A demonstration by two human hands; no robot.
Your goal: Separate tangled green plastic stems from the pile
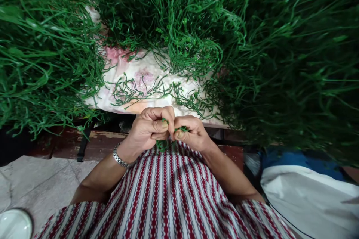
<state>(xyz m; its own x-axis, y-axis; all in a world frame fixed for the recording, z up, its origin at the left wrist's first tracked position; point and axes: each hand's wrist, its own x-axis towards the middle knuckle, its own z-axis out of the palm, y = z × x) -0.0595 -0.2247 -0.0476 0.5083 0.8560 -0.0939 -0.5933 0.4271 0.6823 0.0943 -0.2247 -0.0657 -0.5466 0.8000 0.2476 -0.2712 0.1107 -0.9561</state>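
My left hand [153, 125], with a metal watch at its wrist, is closed in a pinch on a small green plastic-looking stem piece [165, 120]. Close beside it, my right hand [190, 130] is shut on a little bunch of green stems [181, 129]. Both hands meet in front of my striped shirt, fingertips almost touching; more green hangs just below them. Beyond the hands, loose green stems with small branched tips [134, 89] lie scattered on a floral cloth [120, 67]. Which stem parts join between my fingers is hidden.
Big heaps of green stems stand at the left [47, 56], the back [174, 11] and the right [291, 67]. A white sack [308, 198] sits at lower right, a white round lid-like thing [15, 224] at lower left on the tiled floor [47, 179].
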